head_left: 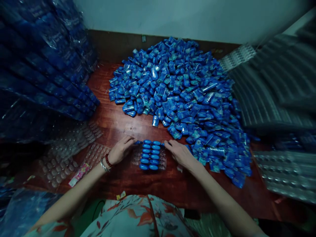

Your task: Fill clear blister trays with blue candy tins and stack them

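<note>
- Before us, a clear blister tray [161, 162] lies on the red-brown tabletop [118, 123], two columns of blue pieces [146, 151] down its middle.
- At its far left corner, our left hand [120, 150] has its fingers bent against a blue bit; our right hand [181, 154] mirrors it; we cannot tell whether either grips.
- Beyond, a heap of blue packets [172, 89] spreads toward the pale wall [158, 16].

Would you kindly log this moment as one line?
left hand: at clear tray, upper left; right hand: at tray, upper right; blue pieces: two columns in tray; blue packets: piled beyond
</note>
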{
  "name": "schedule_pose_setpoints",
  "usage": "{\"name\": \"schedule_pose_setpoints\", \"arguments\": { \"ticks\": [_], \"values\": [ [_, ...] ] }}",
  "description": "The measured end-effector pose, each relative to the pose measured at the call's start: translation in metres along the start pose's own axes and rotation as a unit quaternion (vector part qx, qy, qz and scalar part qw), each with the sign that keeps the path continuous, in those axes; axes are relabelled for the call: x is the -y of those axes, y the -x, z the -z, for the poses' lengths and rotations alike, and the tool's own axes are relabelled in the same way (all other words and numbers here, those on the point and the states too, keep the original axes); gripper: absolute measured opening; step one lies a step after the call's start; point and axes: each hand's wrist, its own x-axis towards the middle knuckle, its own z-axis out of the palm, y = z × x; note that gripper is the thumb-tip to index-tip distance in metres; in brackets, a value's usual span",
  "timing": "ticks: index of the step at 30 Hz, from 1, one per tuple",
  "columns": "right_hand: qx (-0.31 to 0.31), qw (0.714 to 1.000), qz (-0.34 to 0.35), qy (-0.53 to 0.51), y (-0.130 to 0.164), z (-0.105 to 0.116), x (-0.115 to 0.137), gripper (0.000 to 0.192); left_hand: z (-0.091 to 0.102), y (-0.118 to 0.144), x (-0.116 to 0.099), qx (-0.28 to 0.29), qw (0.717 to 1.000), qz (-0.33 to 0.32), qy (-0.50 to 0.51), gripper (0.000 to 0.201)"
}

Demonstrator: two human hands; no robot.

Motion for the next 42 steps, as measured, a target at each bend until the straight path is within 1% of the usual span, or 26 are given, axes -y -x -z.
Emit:
{"name": "schedule_pose_setpoints", "arguments": {
  "ticks": [2,4,7,11,16,21,24,28,31,34,37,40,42],
  "values": [
    [0.019,1.0,-0.005,0.005,-0.004,0.003,0.0,0.039,0.002,0.0,0.0,-0.027,0.999,0.021,0.019,0.031],
    [0.031,0.999,-0.009,0.01,-0.007,0.003,0.0,0.04,0.002,0.0,-0.001,-0.035,0.999,0.031,0.027,0.029],
    [0.04,0.999,-0.018,0.007,-0.006,0.0,0.003,0.039,0.0,0.002,-0.007,-0.02,0.999,0.027,0.019,0.026],
    [0.043,0.999,-0.021,0.006,-0.003,-0.001,0.007,0.038,-0.002,0.004,-0.011,0.007,0.999,0.03,-0.021,0.028],
    [0.057,0.997,-0.039,0.016,-0.008,0.003,0.01,0.037,-0.004,-0.003,-0.007,0.051,0.997,0.018,-0.046,0.026],
    [0.07,0.997,-0.039,0.003,-0.011,0.009,0.015,0.036,-0.003,-0.017,-0.005,0.145,0.984,-0.018,-0.104,0.026],
    [0.066,0.997,-0.044,0.013,-0.01,0.011,0.022,0.035,-0.001,-0.026,-0.004,0.168,0.977,-0.032,-0.125,0.024],
    [0.074,0.995,-0.065,0.035,-0.01,0.014,0.03,0.034,0.003,-0.036,0.0,0.176,0.976,-0.039,-0.124,0.024],
    [0.074,0.996,-0.039,0.029,-0.012,0.016,0.024,0.035,0.005,-0.039,0.002,0.172,0.976,-0.043,-0.123,0.027],
    [0.071,0.997,-0.004,-0.003,-0.015,0.019,0.011,0.037,0.003,-0.035,0.003,0.163,0.979,-0.035,-0.12,0.026],
    [0.062,0.998,0.005,-0.025,-0.018,0.019,0.002,0.035,-0.002,-0.029,0.003,0.144,0.982,-0.022,-0.119,0.026],
    [0.054,0.998,0.001,-0.011,-0.019,0.016,0.005,0.037,-0.008,-0.025,0.001,0.12,0.985,-0.008,-0.122,0.023],
    [0.052,0.999,-0.016,0.001,-0.018,0.015,0.011,0.038,-0.009,-0.025,-0.002,0.115,0.985,-0.003,-0.127,0.021]
  ]
}}
